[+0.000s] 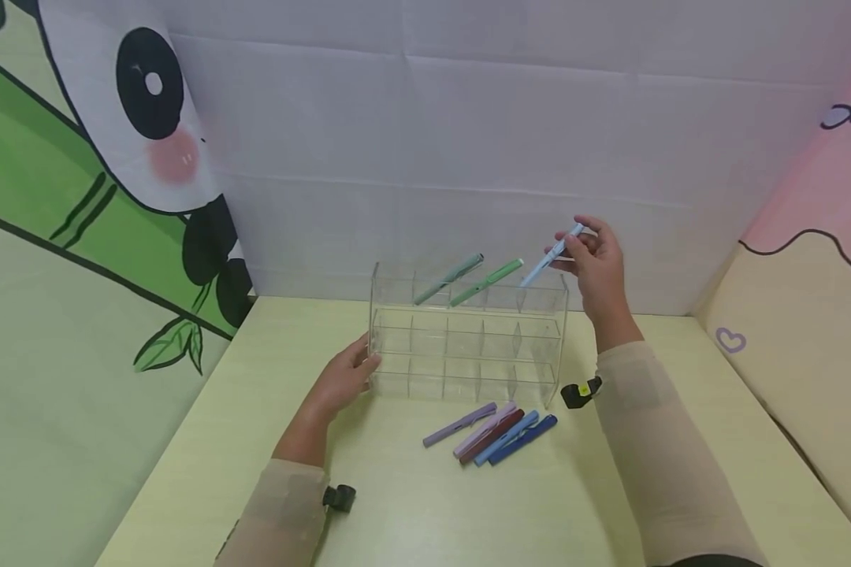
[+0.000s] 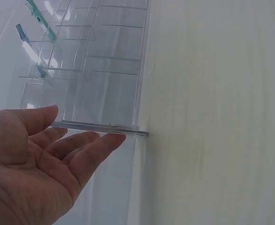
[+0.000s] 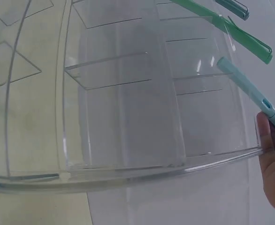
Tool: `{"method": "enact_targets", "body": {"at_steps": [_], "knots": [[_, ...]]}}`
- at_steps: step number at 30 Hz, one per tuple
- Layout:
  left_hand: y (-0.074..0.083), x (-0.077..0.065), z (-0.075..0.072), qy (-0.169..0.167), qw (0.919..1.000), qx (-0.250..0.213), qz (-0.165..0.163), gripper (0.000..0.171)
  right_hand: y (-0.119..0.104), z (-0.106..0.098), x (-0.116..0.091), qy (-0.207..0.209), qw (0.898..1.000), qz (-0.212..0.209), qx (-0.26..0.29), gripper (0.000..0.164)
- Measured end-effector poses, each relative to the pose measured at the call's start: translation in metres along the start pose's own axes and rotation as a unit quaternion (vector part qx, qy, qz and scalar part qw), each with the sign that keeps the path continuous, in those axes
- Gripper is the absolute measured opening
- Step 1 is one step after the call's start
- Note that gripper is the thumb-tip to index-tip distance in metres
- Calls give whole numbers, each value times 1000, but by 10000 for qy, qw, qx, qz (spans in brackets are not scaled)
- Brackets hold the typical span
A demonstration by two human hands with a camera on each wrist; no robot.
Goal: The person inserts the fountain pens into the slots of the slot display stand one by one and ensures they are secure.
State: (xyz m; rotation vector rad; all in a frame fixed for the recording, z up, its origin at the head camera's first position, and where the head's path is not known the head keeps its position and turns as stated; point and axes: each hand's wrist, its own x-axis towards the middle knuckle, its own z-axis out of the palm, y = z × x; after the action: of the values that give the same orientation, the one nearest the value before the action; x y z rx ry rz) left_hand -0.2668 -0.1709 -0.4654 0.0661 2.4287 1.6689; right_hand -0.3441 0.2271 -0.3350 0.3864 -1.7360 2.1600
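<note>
A clear stepped pen rack (image 1: 464,344) with several compartments stands on the table. My left hand (image 1: 343,378) holds its left side panel, thumb on one face and fingers on the other. Above the rack's right end, my right hand (image 1: 599,268) pinches a light blue pen (image 1: 549,260) by its upper part. The pen slants down left, its lower end at the top row, as the right wrist view also shows. Two pens lean in the top row: a grey-green pen (image 1: 450,278) and, right of it, a bright green pen (image 1: 487,283).
In front of the rack lie several pens side by side: a purple pen (image 1: 459,425), a pale lilac pen (image 1: 481,434), a maroon pen (image 1: 492,437), a blue pen (image 1: 507,439) and a dark blue pen (image 1: 523,441). A white cloth (image 1: 468,142) hangs close behind the rack.
</note>
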Motion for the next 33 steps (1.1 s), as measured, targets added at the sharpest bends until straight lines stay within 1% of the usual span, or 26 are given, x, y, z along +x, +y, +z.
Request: {"method": "enact_targets", "body": {"at_steps": [5, 11, 16, 20, 23, 28, 33], "knots": [[0, 0, 1, 14, 10000, 12, -24, 58, 11, 1, -6, -167, 9996, 80, -190, 43], [-1, 1, 1, -8, 10000, 15, -12, 57, 20, -2, -8, -480, 9977, -69, -463, 40], [-1, 1, 0, -2, 10000, 56, 34, 59, 22, -3, -10, -728, 9938, -150, -825, 42], [-2, 1, 0, -5, 9999, 73, 107, 59, 24, -4, -13, -869, 9878, -303, -1255, 42], [-2, 1, 0, -5, 10000, 37, 65, 59, 26, -5, -14, -915, 9843, -335, -1471, 41], [-1, 0, 1, 1, 10000, 30, 32, 58, 29, -7, -15, -944, 9829, -284, -1555, 34], [0, 0, 1, 0, 10000, 19, 74, 57, 31, -8, -17, -935, 9806, -405, -1675, 33]]}}
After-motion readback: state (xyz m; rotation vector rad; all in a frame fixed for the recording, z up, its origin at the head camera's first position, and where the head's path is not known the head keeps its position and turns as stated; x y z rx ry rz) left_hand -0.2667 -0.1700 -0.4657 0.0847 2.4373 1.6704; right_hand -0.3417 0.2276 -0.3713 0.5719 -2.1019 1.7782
